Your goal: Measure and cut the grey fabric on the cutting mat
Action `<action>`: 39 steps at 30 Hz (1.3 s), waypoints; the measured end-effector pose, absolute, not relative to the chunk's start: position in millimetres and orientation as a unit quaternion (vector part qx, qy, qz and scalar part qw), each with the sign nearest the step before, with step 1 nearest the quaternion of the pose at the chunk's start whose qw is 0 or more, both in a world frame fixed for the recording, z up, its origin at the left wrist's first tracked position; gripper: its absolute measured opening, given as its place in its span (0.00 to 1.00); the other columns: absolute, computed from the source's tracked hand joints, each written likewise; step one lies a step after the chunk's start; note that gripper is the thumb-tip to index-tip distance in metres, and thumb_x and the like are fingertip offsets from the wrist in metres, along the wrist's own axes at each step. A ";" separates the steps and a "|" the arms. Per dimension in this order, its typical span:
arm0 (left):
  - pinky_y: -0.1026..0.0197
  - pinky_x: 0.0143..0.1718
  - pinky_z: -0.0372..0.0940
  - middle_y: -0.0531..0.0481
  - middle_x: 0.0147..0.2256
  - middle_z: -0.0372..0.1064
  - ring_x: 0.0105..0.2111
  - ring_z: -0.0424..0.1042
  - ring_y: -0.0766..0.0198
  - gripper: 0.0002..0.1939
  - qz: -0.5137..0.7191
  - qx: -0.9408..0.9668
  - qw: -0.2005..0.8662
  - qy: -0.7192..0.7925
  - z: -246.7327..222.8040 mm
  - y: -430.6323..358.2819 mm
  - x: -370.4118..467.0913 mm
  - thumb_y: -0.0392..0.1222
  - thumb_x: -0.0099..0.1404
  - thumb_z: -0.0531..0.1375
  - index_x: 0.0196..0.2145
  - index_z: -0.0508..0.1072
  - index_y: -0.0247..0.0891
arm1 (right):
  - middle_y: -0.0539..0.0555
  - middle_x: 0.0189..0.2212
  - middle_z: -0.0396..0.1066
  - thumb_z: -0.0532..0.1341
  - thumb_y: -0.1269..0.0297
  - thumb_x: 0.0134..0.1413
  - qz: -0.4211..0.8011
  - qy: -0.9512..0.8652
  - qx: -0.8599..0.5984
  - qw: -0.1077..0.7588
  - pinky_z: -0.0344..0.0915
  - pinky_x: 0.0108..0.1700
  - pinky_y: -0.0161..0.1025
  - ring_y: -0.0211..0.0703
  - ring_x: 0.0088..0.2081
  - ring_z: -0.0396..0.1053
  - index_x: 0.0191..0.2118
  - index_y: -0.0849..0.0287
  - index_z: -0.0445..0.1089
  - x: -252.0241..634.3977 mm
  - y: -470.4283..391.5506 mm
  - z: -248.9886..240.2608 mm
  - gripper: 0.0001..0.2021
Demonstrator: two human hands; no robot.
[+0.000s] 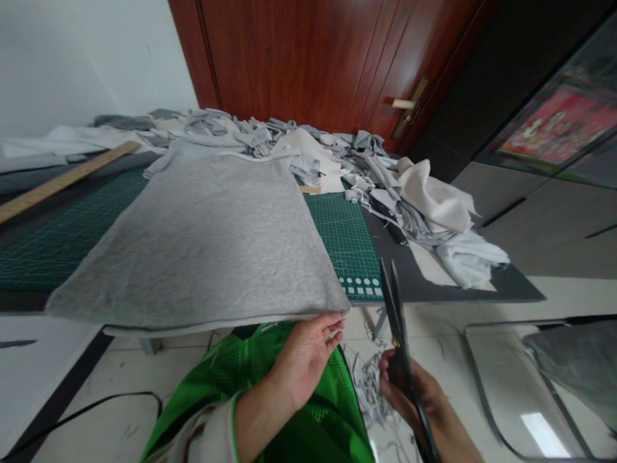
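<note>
A grey T-shirt [212, 238] lies spread flat across the table, its hem hanging at the front edge. My left hand [308, 354] pinches the right-hand corner of that hem between thumb and fingers. In my right hand [419, 392] is a pair of black scissors [400, 328], held to the right of the shirt. The blades point up and away from me, slightly apart, and touch no fabric. Part of the scissors' handles is hidden by my fingers.
Green cutting mats [344, 231] lie beneath the shirt. A wooden ruler [72, 177] rests at the left. Fabric scraps [380, 177] heap along the back and right of the table [419, 276]. More scraps [376, 382] litter the floor, and a metal-framed chair [511, 386] stands at the right.
</note>
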State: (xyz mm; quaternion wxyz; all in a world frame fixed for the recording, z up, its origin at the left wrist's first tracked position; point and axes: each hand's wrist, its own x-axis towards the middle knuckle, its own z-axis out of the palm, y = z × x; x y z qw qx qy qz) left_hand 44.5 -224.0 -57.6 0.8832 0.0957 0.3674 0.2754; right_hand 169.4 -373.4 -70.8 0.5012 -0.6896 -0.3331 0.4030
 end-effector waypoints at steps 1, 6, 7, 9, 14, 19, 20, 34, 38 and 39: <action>0.63 0.39 0.63 0.51 0.26 0.73 0.31 0.69 0.66 0.04 0.280 0.099 0.883 0.364 -57.7 -224.6 45.1 0.29 0.44 0.67 0.20 0.76 0.34 | 0.52 0.31 0.70 0.68 0.49 0.50 0.402 -0.347 -0.692 0.490 0.68 0.35 0.36 0.44 0.33 0.69 0.35 0.56 0.71 170.5 -374.8 -71.2 0.16; 0.62 0.39 0.62 0.52 0.25 0.72 0.31 0.68 0.65 0.08 0.290 0.128 0.879 0.355 -59.9 -227.4 49.7 0.32 0.40 0.71 0.21 0.76 0.35 | 0.50 0.32 0.69 0.62 0.51 0.59 0.395 -0.405 -0.679 0.469 0.68 0.36 0.32 0.42 0.34 0.69 0.40 0.54 0.69 171.8 -381.1 -75.1 0.12; 0.62 0.39 0.62 0.52 0.25 0.72 0.32 0.68 0.65 0.08 0.291 0.133 0.878 0.356 -60.6 -227.4 50.7 0.32 0.40 0.71 0.21 0.76 0.35 | 0.51 0.33 0.69 0.61 0.51 0.60 0.393 -0.400 -0.678 0.476 0.68 0.37 0.33 0.42 0.35 0.69 0.42 0.54 0.68 171.4 -382.1 -75.5 0.13; 0.62 0.40 0.62 0.51 0.25 0.72 0.33 0.68 0.64 0.09 0.290 0.141 0.877 0.357 -61.9 -227.0 52.4 0.32 0.38 0.72 0.20 0.76 0.35 | 0.51 0.34 0.69 0.60 0.50 0.61 0.389 -0.387 -0.682 0.484 0.68 0.38 0.34 0.43 0.36 0.69 0.46 0.53 0.67 170.5 -384.1 -76.2 0.15; 0.61 0.41 0.61 0.51 0.26 0.73 0.34 0.68 0.64 0.11 0.286 0.148 0.877 0.357 -62.5 -225.9 55.7 0.33 0.37 0.73 0.20 0.77 0.34 | 0.51 0.35 0.69 0.63 0.49 0.58 0.372 -0.364 -0.694 0.498 0.66 0.39 0.35 0.44 0.37 0.68 0.48 0.53 0.67 168.5 -387.2 -85.5 0.17; 0.61 0.42 0.61 0.51 0.28 0.74 0.35 0.68 0.64 0.13 0.295 0.150 0.874 0.357 -60.2 -226.6 57.3 0.36 0.36 0.75 0.23 0.78 0.35 | 0.49 0.32 0.67 0.63 0.47 0.57 0.380 -0.354 -0.692 0.502 0.63 0.37 0.36 0.42 0.34 0.66 0.47 0.53 0.66 167.6 -386.9 -95.8 0.19; 0.61 0.42 0.61 0.51 0.28 0.74 0.35 0.69 0.63 0.14 0.297 0.151 0.873 0.357 -59.9 -226.9 57.6 0.36 0.36 0.75 0.23 0.78 0.35 | 0.49 0.32 0.67 0.63 0.47 0.56 0.387 -0.358 -0.690 0.496 0.63 0.37 0.36 0.42 0.34 0.66 0.47 0.53 0.66 167.5 -386.5 -96.3 0.19; 0.61 0.43 0.60 0.51 0.27 0.73 0.35 0.68 0.63 0.12 0.293 0.178 0.871 0.352 -61.4 -228.0 55.6 0.37 0.39 0.75 0.21 0.77 0.35 | 0.51 0.31 0.67 0.64 0.39 0.50 0.427 -0.314 -0.651 0.544 0.64 0.34 0.37 0.44 0.33 0.66 0.46 0.53 0.69 159.4 -376.4 -77.2 0.25; 0.60 0.43 0.61 0.52 0.28 0.73 0.36 0.69 0.62 0.12 0.285 0.172 0.871 0.362 -63.8 -229.1 53.3 0.37 0.39 0.74 0.22 0.77 0.37 | 0.51 0.27 0.65 0.64 0.34 0.44 0.430 -0.334 -0.629 0.556 0.64 0.30 0.39 0.45 0.29 0.66 0.38 0.53 0.72 162.6 -361.6 -61.9 0.26; 0.60 0.44 0.61 0.52 0.28 0.73 0.36 0.69 0.61 0.12 0.286 0.171 0.870 0.364 -66.5 -229.3 52.1 0.37 0.40 0.75 0.22 0.76 0.37 | 0.51 0.26 0.65 0.64 0.34 0.45 0.424 -0.340 -0.629 0.556 0.65 0.30 0.40 0.46 0.28 0.67 0.37 0.53 0.72 163.1 -358.0 -56.0 0.26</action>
